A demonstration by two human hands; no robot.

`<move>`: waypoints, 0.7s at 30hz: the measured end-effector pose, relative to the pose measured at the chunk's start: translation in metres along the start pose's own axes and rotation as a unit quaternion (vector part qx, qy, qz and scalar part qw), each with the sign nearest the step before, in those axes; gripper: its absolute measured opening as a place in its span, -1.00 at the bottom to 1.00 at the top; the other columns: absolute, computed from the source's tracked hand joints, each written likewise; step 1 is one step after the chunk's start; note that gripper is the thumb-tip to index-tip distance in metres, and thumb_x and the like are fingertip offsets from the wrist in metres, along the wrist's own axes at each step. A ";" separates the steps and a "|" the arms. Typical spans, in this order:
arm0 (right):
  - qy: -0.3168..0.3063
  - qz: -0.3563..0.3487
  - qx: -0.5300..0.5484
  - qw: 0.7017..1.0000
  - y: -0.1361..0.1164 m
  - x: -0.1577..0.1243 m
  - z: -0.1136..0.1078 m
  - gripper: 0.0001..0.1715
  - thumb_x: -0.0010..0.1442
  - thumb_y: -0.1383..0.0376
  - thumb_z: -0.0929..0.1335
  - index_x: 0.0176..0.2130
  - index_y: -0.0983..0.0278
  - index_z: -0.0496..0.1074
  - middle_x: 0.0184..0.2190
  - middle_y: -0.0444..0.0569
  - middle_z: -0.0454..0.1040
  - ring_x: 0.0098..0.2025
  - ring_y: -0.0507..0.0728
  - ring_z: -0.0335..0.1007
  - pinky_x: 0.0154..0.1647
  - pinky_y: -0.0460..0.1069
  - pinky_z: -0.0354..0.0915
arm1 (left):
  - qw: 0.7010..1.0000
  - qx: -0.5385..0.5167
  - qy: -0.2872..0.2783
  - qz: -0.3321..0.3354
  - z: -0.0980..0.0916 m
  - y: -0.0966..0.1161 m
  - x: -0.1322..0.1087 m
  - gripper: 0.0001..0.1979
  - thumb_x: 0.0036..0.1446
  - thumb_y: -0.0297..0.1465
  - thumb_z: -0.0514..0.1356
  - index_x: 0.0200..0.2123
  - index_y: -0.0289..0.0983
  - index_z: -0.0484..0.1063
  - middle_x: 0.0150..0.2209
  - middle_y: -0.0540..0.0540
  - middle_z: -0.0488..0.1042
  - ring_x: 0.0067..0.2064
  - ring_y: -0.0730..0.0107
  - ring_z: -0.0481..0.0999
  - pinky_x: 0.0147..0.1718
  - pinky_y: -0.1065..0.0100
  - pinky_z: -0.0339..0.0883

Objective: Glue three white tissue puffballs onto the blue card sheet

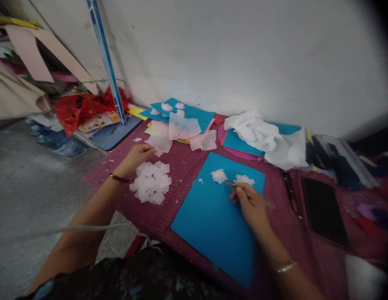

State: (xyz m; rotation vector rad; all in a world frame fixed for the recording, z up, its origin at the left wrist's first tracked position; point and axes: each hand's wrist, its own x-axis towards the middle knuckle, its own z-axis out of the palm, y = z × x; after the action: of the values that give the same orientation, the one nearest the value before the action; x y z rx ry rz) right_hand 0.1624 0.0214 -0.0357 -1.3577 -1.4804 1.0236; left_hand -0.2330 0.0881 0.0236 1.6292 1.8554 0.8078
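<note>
My left hand has its fingers pinched together at the edge of a thin whitish tissue paper sheet. Just below it lies a heap of small white tissue paper squares. In my right hand is a slim stick-like tool; its exact kind is too blurred to tell. The tool's tip points between two crumpled white paper tufts, the left tuft and the right tuft. Both tufts sit near the far edge of a blue paper sheet. A tiny white scrap lies at the sheet's left.
Behind are more blue paper with white tufts, loose tissue sheets and crumpled white tissue. A dark phone or tablet lies right on the red checked cloth. A blue-striped pole and red plastic bag stand left.
</note>
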 end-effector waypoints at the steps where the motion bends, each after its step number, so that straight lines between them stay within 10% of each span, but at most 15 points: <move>1: 0.002 -0.001 0.007 1.000 -0.001 0.000 0.001 -0.71 0.27 0.11 0.25 -0.24 0.21 0.45 -0.50 -0.09 0.47 -0.50 0.08 0.38 -0.47 -0.02 0.31 | 1.000 -0.004 0.022 0.004 -0.002 0.005 -0.001 -0.76 0.04 -0.23 0.17 -0.49 -0.29 0.42 -0.63 0.09 0.26 -0.59 0.54 0.16 -0.61 0.48 0.00; 8: 0.015 -0.014 0.103 0.994 -0.001 0.001 0.003 -0.72 0.25 0.11 0.26 -0.29 0.22 0.45 -0.53 -0.13 0.44 -0.54 0.06 0.35 -0.50 -0.03 0.31 | 0.996 -0.074 0.003 0.055 0.014 0.067 -0.020 -0.83 0.02 -0.27 0.23 -0.44 -0.26 0.45 -0.53 0.01 0.41 -0.51 0.49 0.31 -0.55 0.47 0.16; 15: 0.007 -0.026 0.097 0.995 0.000 0.002 0.003 -0.68 0.26 0.11 0.27 -0.32 0.24 0.49 -0.54 -0.11 0.45 -0.55 0.05 0.34 -0.51 -0.04 0.29 | 0.959 -0.187 -0.151 0.148 0.096 0.118 -0.014 -0.85 -0.02 -0.33 0.26 -0.46 -0.31 0.46 -0.50 -0.01 0.45 -0.48 0.51 0.38 -0.45 0.43 0.28; 21: -0.024 -0.043 0.028 0.998 0.007 0.009 0.007 -0.65 0.29 0.10 0.23 -0.26 0.21 0.51 -0.51 -0.13 0.49 -0.56 0.04 0.35 -0.51 -0.06 0.27 | 0.945 -0.243 -0.186 0.114 0.157 0.117 -0.004 -0.80 -0.03 -0.28 0.24 -0.43 -0.31 0.41 -0.52 0.02 0.38 -0.50 0.51 0.35 -0.47 0.44 0.27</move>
State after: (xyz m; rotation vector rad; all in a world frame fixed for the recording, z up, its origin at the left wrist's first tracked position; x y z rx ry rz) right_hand 0.1571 0.0304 -0.0439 -1.2277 -1.5214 1.0421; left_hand -0.0387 0.1091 0.0035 1.5508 1.1116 0.8942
